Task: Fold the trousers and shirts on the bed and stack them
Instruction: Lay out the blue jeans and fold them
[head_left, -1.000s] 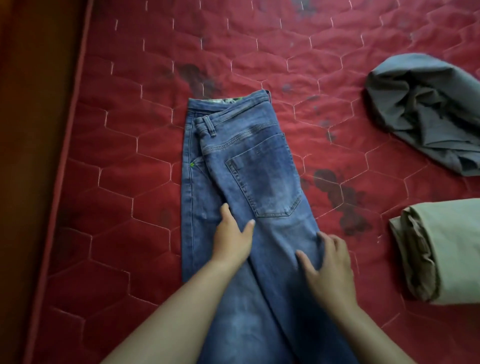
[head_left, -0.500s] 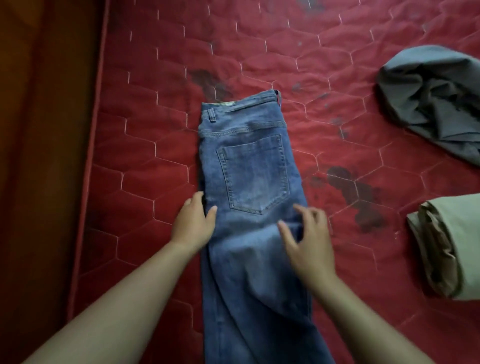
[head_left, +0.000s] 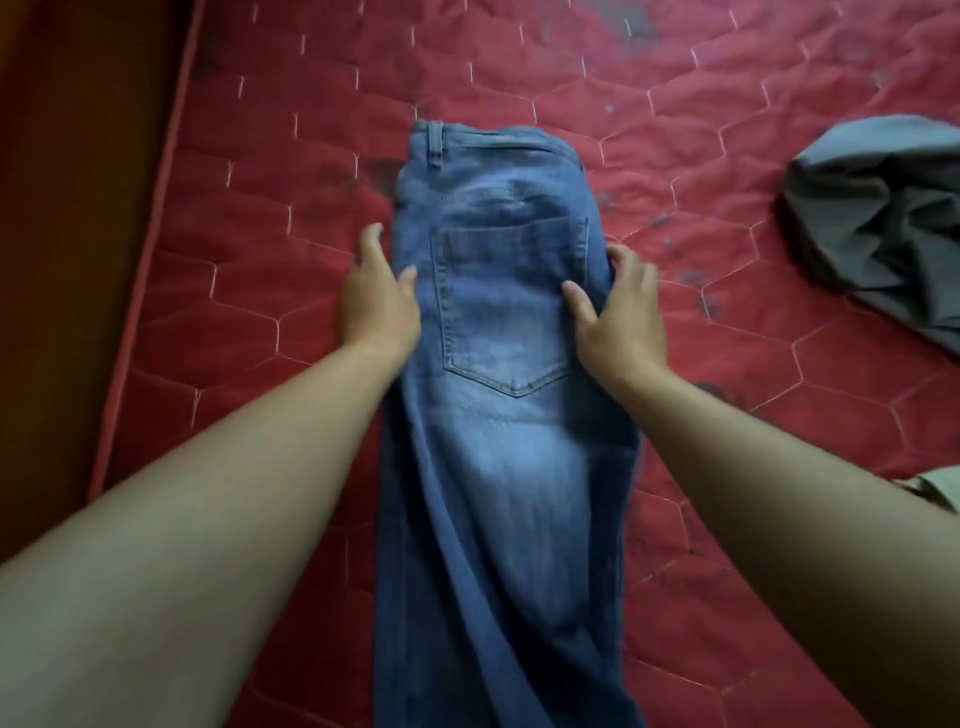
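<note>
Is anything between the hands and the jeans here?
Nothing visible. The left hand and right hand already touch the jeans at either side edge, level with the back pocket; the grey garment lies apart, far right.

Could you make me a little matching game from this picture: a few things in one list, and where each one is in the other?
Things:
1. jeans
2. grey garment
3. left hand
4. right hand

Places:
A. crumpled at the far right of the mattress
B. on the jeans' right edge
C. lying lengthwise in the middle
D. on the jeans' left edge

Pairs: 1-C, 2-A, 3-D, 4-B
</note>
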